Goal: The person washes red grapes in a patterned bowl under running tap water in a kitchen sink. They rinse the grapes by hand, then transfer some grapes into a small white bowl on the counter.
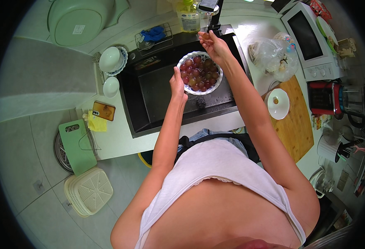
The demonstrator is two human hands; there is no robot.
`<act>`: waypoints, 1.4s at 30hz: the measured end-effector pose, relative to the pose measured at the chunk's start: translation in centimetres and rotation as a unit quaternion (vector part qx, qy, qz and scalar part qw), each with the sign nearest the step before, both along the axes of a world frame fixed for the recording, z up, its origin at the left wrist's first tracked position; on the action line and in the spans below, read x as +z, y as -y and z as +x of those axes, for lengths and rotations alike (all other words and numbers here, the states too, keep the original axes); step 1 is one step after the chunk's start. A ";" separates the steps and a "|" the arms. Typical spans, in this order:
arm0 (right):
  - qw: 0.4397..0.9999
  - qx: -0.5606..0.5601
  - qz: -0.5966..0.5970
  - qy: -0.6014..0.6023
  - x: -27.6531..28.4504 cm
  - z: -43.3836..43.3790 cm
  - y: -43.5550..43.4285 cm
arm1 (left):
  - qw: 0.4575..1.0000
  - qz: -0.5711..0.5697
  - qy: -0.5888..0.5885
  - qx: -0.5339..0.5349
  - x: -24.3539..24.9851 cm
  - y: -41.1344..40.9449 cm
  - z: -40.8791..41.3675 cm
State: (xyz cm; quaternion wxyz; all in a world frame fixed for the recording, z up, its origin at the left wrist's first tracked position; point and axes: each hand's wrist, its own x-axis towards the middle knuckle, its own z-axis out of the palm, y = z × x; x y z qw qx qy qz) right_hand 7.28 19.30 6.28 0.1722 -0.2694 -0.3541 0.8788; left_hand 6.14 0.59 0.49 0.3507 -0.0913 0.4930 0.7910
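My left hand (178, 84) grips the near left side of a white bowl (219, 82) with a scalloped, blue-patterned rim. Several reddish grapes (199, 73) fill the bowl, which is held over the black sink (156, 102). Beyond the bowl's far right edge, my right hand (213, 46) holds a single grape (206, 36) in its fingertips, close to the black faucet (215, 21). To the right, a small white bowl (279, 109) stands on a wooden cutting board (294, 130) with one small brownish piece inside.
A soap bottle (189, 18) and a wire rack with a blue cloth (153, 34) line the sink's back. White bowls (110, 59) and a phone (104, 110) sit at left. Rightward are a plastic bag (275, 59), a microwave (313, 40) and a red blender (325, 98).
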 end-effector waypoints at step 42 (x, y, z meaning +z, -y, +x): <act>0.997 0.080 -0.004 -0.007 1.9 -0.6 0.7 | 1.000 -0.011 0.013 0.007 0.4 0.1 0.2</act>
